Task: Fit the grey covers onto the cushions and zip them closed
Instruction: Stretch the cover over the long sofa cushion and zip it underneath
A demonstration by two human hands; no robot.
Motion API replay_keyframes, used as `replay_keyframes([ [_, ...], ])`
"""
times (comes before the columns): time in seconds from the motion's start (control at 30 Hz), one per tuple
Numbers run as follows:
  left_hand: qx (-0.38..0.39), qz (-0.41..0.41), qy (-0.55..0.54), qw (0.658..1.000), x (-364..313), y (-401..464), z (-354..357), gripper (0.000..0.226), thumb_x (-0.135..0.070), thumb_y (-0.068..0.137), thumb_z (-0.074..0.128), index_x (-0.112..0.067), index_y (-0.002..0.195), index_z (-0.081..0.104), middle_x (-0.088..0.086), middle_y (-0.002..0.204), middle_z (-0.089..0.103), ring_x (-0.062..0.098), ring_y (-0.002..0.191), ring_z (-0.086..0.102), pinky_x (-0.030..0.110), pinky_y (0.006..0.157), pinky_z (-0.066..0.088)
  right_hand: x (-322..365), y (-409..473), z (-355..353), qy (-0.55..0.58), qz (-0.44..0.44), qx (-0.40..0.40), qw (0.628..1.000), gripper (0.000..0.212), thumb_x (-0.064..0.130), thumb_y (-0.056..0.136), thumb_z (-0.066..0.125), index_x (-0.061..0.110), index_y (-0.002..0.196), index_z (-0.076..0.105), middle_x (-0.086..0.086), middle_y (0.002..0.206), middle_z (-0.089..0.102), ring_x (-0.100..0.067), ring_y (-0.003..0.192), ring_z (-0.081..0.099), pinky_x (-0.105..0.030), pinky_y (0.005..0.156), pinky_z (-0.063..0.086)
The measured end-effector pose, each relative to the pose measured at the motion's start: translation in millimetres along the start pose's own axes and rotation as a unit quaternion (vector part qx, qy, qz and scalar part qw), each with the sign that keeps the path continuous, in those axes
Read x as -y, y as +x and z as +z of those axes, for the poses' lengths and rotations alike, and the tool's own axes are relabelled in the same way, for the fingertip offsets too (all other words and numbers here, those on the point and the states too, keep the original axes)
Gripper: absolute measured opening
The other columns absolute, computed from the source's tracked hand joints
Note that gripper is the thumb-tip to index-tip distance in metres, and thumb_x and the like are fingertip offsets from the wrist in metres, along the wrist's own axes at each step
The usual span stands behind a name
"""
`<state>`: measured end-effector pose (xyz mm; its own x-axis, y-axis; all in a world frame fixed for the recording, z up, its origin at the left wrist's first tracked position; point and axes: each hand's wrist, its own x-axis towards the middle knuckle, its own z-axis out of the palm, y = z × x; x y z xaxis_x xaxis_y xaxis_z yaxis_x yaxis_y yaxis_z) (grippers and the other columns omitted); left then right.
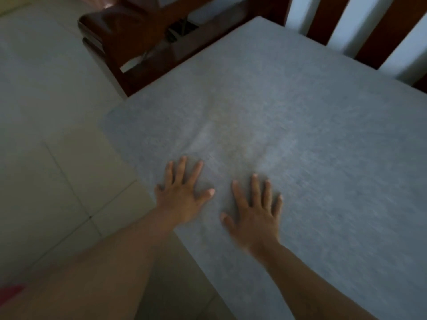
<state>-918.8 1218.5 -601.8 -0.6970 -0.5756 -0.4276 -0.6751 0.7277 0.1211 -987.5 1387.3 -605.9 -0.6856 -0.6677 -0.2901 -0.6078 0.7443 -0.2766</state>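
Both hands, L (182,199) & R (254,218), flat, fingers spread, atop grey-covered cushion (300,125).

We see two bare forearms with no sleeves, watch, bracelet or rings on them. The left grip (182,195) and the right grip (255,215) are ungloved hands, each showing five fingers with short, pale nails. Beside the left forearm, at its elbow end, a small patch of red cloth (10,293) shows; it is too blurred to identify.
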Motion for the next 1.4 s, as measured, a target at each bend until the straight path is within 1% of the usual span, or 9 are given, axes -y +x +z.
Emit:
replay_keyframes([
  [0.2,0.032,-0.108,-0.065,0.991,69.1,30.7,-36.0,0.077,-0.066,0.088,0.033,-0.042,0.145,-0.013,0.006,0.155,-0.022,0.033,0.143,-0.005,0.056,0.110,0.019,71.0,56.9,-15.2,0.053,-0.179,0.017,0.982,0.065,0.040,0.085,0.051,0.031,0.146,0.028,-0.001,0.159,0.002,-0.030,0.145,-0.001,-0.053,0.116,0.005],
  [0.37,-0.021,0.000,-0.004,1.000,67.1,51.5,-51.4,0.070,-0.058,0.094,0.031,-0.039,0.147,-0.010,-0.004,0.155,-0.020,0.025,0.144,-0.010,0.055,0.111,0.017,74.4,93.3,-25.3,0.078,0.095,0.000,0.992,0.076,0.046,0.091,0.047,0.029,0.150,0.002,-0.009,0.157,-0.017,-0.030,0.143,-0.018,-0.050,0.116,-0.007],
  [0.5,0.001,-0.064,-0.029,0.998,68.2,46.9,-32.9,0.074,-0.064,0.091,0.026,-0.035,0.147,-0.013,0.001,0.155,-0.023,0.032,0.143,-0.012,0.053,0.109,0.023,93.3,65.2,-2.5,-0.015,-0.126,0.032,0.991,0.079,0.051,0.090,0.043,0.035,0.148,-0.008,0.001,0.156,-0.023,-0.026,0.133,-0.035,-0.048,0.107,-0.020],
  [0.67,-0.030,-0.160,0.020,0.986,40.5,21.1,-37.3,0.073,-0.047,0.094,0.038,-0.003,0.146,0.010,0.021,0.153,0.010,0.035,0.139,0.020,0.049,0.108,0.023,93.2,-1.9,4.7,0.103,-0.186,0.020,0.977,0.080,0.024,0.083,0.061,0.022,0.150,0.017,0.003,0.158,0.010,-0.019,0.146,0.001,-0.036,0.117,-0.007],
  [0.77,-0.068,-0.032,0.008,0.997,4.9,-5.0,-27.3,0.069,-0.039,0.094,0.043,-0.007,0.147,0.011,0.015,0.155,0.009,0.030,0.142,0.012,0.052,0.110,0.018,55.2,-34.1,4.1,0.119,-0.021,-0.100,0.988,0.079,0.014,0.063,0.081,0.007,0.134,0.048,-0.016,0.143,0.043,-0.033,0.131,0.042,-0.052,0.104,0.038],
  [0.97,-0.016,0.251,0.034,0.967,-95.1,-73.5,31.9,0.072,-0.050,0.093,0.040,-0.031,0.150,0.000,-0.003,0.157,-0.016,0.025,0.144,-0.013,0.061,0.110,0.010,-68.7,-118.7,3.8,0.096,0.292,-0.145,0.940,0.076,0.041,0.089,0.054,0.021,0.151,0.014,-0.011,0.158,-0.004,-0.027,0.145,-0.003,-0.051,0.116,-0.005],
  [1.1,-0.008,0.353,0.092,0.931,-121.7,-133.9,77.3,0.073,-0.061,0.086,0.032,-0.035,0.149,0.007,0.004,0.159,-0.001,0.033,0.144,-0.001,0.067,0.104,0.014,-103.3,-216.7,32.5,0.025,0.235,-0.061,0.970,0.072,0.064,0.090,0.013,0.024,0.150,0.019,-0.008,0.157,0.013,-0.025,0.144,0.008,-0.049,0.113,0.008],
  [1.3,0.048,0.497,0.152,0.853,-142.5,-211.1,111.4,0.105,-0.060,0.065,0.068,-0.030,0.149,0.014,0.004,0.159,0.003,0.032,0.144,0.004,0.061,0.105,0.015,-118.4,-314.8,58.1,-0.010,0.100,-0.060,0.993,0.092,0.056,0.068,0.055,0.025,0.148,0.023,-0.009,0.158,0.010,-0.031,0.143,0.013,-0.051,0.110,0.013],
  [1.4,0.078,0.565,0.190,0.799,-159.5,-238.2,116.2,0.112,-0.053,0.059,0.076,-0.025,0.150,0.016,0.000,0.159,0.002,0.028,0.145,0.007,0.055,0.107,0.014,-128.0,-346.4,56.9,0.018,0.170,-0.067,0.983,0.101,0.056,0.061,0.060,0.025,0.149,0.020,-0.012,0.157,0.013,-0.026,0.145,0.002,-0.046,0.112,0.004],
])
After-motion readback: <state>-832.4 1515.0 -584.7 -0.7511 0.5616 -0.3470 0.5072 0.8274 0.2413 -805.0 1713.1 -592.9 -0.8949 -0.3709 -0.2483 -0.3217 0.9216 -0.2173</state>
